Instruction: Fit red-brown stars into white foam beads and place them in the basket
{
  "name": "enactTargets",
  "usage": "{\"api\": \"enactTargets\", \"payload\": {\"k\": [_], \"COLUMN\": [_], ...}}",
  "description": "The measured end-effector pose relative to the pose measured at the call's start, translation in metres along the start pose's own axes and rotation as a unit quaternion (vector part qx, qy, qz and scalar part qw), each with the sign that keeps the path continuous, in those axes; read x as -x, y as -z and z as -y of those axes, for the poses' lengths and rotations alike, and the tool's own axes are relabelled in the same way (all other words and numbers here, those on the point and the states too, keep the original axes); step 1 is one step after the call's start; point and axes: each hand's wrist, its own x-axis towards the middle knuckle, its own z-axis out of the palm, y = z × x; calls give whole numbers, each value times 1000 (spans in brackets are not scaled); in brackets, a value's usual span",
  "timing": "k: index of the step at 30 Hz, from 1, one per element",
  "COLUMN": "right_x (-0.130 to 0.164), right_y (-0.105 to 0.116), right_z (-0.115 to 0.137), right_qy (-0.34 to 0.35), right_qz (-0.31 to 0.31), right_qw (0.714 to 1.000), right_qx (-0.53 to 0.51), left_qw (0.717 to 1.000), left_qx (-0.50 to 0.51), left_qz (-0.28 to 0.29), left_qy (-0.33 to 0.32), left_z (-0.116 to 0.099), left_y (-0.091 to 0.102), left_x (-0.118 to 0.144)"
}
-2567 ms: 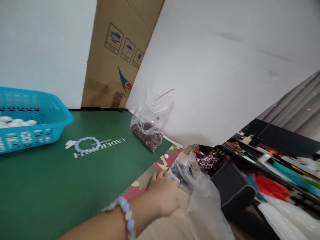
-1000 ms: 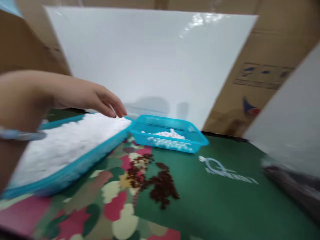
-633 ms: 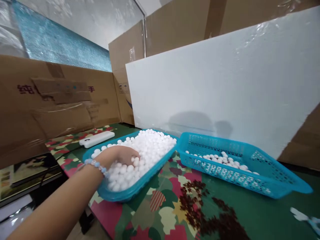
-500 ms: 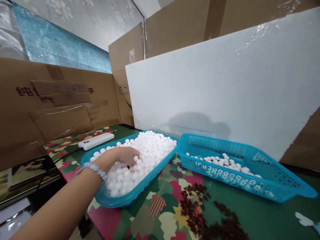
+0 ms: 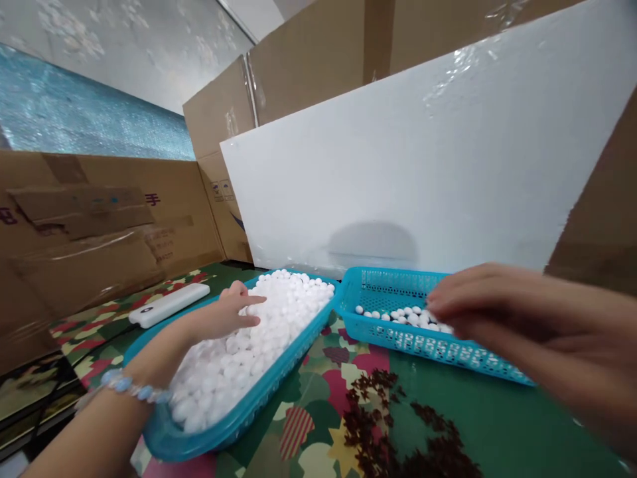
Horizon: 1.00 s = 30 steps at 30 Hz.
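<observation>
White beads (image 5: 249, 345): small, round, glossy, heaped in the near blue basket (image 5: 239, 425); likely light, hard, prone to roll and slip, so best pinched singly or scooped from the heap's top. Left hand (image 5: 223, 317): grip released, fingers flat on the heap. Right hand (image 5: 517, 325): blurred, fingers loosely extended, grasping nothing visible, above the second blue basket (image 5: 378, 285). Dark red beads (image 5: 393, 431) scattered on the counter (image 5: 497, 425) below it.

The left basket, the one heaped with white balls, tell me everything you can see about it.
The left basket is a shallow tray of bright blue plastic, lying flat on the patterned mat. White balls fill it in a heap above its rim. The left hand rests on the heap. Its far corner sits close to the second basket.
</observation>
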Motion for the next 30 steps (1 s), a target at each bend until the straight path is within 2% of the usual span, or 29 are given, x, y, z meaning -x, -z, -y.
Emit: {"api": "enactTargets", "payload": {"k": [3, 6, 8, 10, 12, 16, 18, 22, 25, 30], "right_x": [-8, -14, -14, -12, -9, -7, -7, -6, -2, 2], "right_y": [-12, -27, -34, -39, -41, -42, -43, -45, -48, -51], "right_z": [9, 8, 5, 3, 3, 5, 5, 7, 9, 14], "right_qy": [23, 4, -22, -61, -96, -86, -57, -29, -24, -39], "right_qz": [72, 138, 152, 147, 143, 118, 100, 96, 94, 90], "right_qw": [997, 989, 986, 981, 970, 953, 952, 946, 944, 936], "right_qx": [-24, -48, -69, -111, -170, -266, -282, -307, -316, -338], "left_qw": [998, 991, 982, 974, 971, 961, 941, 881, 863, 845], "left_qx": [11, 43, 79, 112, 146, 238, 307, 439, 468, 462], "left_qz": [-27, -24, -12, 2, 4, -33, -47, -77, -90, -140], "left_qy": [-47, -123, -173, -197, -192, -135, -135, -157, -165, -232], "left_z": [-22, -45, -57, -66, -71, -79, -81, -81, -79, -81], "left_y": [6, 8, 7, 3, -1, -9, -13, -21, -27, -34], "left_x": [10, 22, 28, 32, 34, 37, 40, 48, 52, 51]}}
